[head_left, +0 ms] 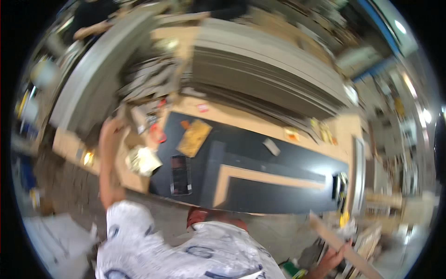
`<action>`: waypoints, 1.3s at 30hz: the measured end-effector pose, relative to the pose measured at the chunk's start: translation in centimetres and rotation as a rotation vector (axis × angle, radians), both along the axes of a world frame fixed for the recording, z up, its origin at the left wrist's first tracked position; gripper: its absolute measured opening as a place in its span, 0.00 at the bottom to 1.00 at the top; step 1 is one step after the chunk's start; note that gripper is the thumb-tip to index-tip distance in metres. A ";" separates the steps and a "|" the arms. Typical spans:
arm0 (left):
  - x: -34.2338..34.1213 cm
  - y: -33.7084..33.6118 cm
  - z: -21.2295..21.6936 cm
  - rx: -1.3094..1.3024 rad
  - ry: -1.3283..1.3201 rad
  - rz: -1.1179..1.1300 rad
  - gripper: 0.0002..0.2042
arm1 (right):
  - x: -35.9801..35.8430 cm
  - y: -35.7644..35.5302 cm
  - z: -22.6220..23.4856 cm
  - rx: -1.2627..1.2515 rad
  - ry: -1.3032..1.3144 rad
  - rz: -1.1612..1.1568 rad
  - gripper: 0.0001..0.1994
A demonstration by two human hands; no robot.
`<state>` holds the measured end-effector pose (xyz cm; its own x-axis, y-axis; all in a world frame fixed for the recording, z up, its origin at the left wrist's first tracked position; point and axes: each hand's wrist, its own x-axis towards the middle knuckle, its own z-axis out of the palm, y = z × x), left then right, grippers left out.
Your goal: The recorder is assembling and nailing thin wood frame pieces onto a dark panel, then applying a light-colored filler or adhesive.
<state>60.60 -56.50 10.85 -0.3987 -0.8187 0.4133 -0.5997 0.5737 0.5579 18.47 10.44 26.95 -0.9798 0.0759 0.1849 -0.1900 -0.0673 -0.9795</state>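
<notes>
Fingers of our right hand (332, 256) are wrapped around a long wooden strip (329, 235), which sits off the near right corner of the counter (232, 114), tilted, with its lower end running toward the bottom edge of the view. Our left hand (113, 126) is way over on the other side, next to the scrap pile (151, 79), and it's too blurry to tell if those fingers are spread or pinching anything.

So how far along are we? Getting hold of the strip looks done, but it isn't laid on the dark panel (274, 197), so we'd call this partway at best. That panel shows a tan L-shaped band (260, 176); we can't tell whether it's a gap or a piece lying on top. Our phone-like slab (181, 176) and a yellowish block (195, 138) lie near the panel's left end. Can't judge from here how many pieces remain.
</notes>
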 end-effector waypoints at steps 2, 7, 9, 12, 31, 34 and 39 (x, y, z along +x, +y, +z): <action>1.7 2.1 1.6 0.682 0.126 0.111 0.09 | -0.8 3.0 -2.1 0.107 -0.063 0.054 0.29; -12.3 15.2 -5.0 0.703 -0.088 -0.263 0.27 | -2.0 3.2 -6.0 -0.280 -0.148 0.098 0.25; -24.1 23.7 -0.1 0.808 -0.023 -0.641 0.29 | -2.5 4.2 -7.0 -0.370 -0.154 0.009 0.24; -36.4 32.5 -1.3 0.302 -0.133 -1.174 0.23 | -4.7 6.5 -9.5 -0.387 -0.137 0.020 0.22; -53.9 52.9 -9.7 0.316 -0.432 -0.764 0.30 | -13.8 10.4 -28.0 -0.428 -0.706 0.096 0.25; -54.0 52.9 -9.3 0.385 -0.442 -0.764 0.27 | -12.5 10.1 -29.0 -0.440 -0.768 0.037 0.27; -55.7 53.4 -10.9 0.284 -0.404 -0.684 0.24 | -10.8 9.1 -30.0 -0.514 -0.829 -0.044 0.29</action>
